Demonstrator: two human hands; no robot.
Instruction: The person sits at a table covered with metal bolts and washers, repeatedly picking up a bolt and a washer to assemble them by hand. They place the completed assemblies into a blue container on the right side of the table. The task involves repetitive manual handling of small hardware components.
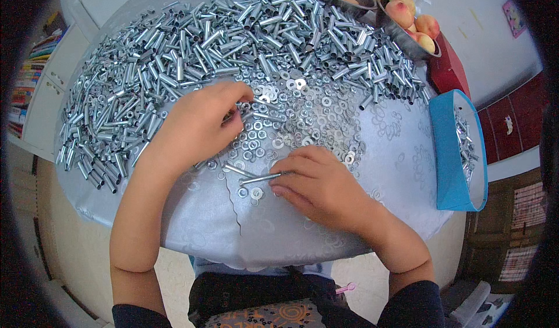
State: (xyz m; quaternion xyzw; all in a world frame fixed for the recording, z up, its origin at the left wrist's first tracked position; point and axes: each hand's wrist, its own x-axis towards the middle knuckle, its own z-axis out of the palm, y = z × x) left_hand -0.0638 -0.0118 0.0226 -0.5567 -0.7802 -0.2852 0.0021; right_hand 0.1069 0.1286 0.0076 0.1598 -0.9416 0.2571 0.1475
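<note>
The right hand (317, 182) lay low and centre in the frame, fingers curled down on the silver tablecloth (396, 153), pinching one end of a slim metal tube (260, 179) that stuck out to the left; a few loose washers (251, 193) sat just beneath that tube. The left hand (198, 127) was up and left of centre, fingertips bunched together at the edge of the washer spread (303, 118), gripping something small and metallic; exactly what, I could not tell. Behind both hands, across the whole upper half of the frame, ran a great heap of short silver tubes (233, 36), curving round to the left edge; the washers were scattered thick in the middle, between the heap and the hands. At the right edge stood a blue box (451, 165) with more metal pieces inside; at the upper right, a steel bowl (407, 41) of peaches (414, 16); a second steel bowl sat beside it at the top.
</note>
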